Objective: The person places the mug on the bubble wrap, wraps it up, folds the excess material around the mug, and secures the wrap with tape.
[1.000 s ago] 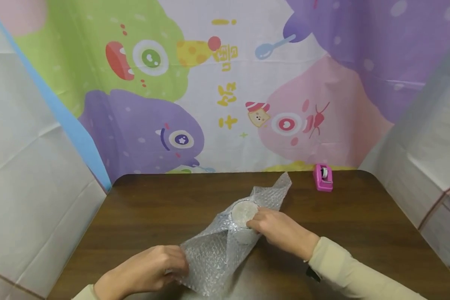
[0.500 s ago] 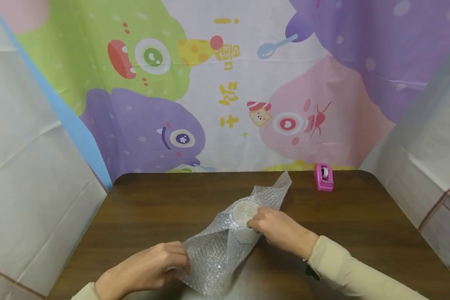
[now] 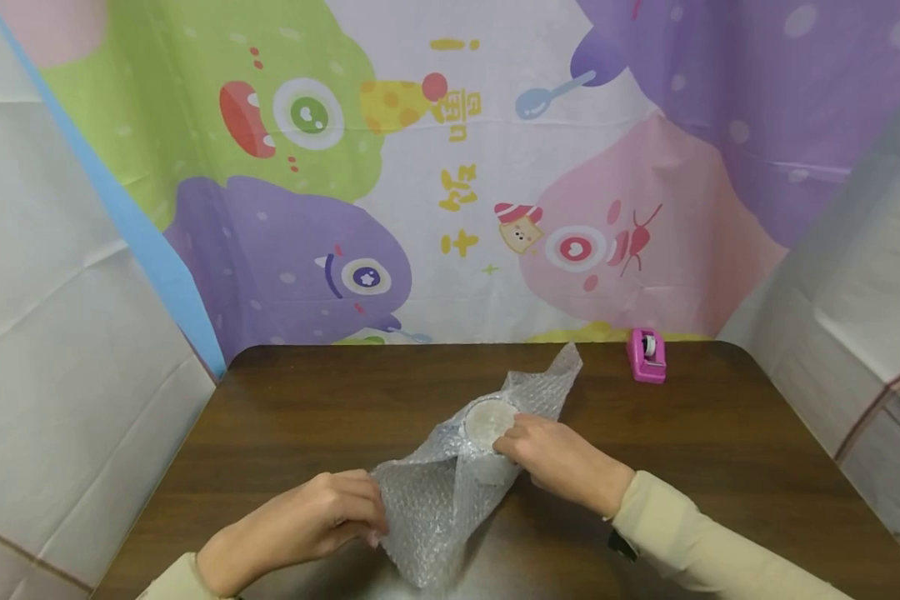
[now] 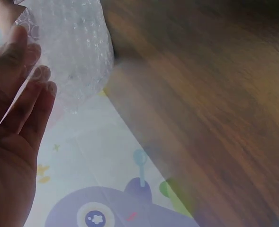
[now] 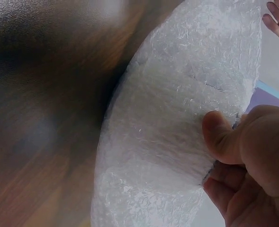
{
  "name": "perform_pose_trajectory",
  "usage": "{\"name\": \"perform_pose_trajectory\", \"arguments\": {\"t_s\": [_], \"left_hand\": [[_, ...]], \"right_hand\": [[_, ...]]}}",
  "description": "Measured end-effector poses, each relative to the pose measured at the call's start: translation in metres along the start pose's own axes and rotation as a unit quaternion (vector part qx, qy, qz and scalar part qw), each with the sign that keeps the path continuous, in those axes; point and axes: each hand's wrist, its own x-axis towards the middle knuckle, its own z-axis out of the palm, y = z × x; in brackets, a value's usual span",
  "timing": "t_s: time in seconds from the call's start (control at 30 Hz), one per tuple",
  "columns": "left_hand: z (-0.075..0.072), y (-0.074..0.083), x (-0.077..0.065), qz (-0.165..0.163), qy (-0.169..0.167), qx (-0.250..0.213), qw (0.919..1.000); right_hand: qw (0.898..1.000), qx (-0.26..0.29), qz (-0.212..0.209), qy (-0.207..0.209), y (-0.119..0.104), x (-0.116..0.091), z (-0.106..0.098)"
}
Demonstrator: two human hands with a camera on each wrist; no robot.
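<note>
Pinching the loose edge of the bubble wrap (image 3: 422, 518) between thumb and fingers of the left hand (image 3: 307, 518), well left of the pink tape dispenser (image 3: 647, 365); gripping the rim of the pale round-ended object (image 3: 487, 425) with curled fingers of the right hand (image 3: 566, 465), nearer that dispenser. Resting both on the brown table (image 3: 292, 417), left of and nearer the body than the dispenser.

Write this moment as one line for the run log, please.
left hand: pinches wrap edge | right hand: grips round object, wrap around it | tape dispenser: on table, untouched
</note>
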Motion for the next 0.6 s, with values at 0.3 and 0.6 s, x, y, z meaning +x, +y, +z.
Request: {"name": "perform_pose_trajectory", "arguments": {"t_s": [0.3,0.6], "left_hand": [[-0.002,0.000,0.008,0.000,0.012,-0.019,0.9997],[-0.004,0.000,0.019,-0.006,0.030,0.013,0.9994]], "right_hand": [[1.000,0.010,0.003,-0.003,0.000,0.000,0.000],[1.000,0.010,0.007,-0.001,0.001,0.000,0.001]]}}
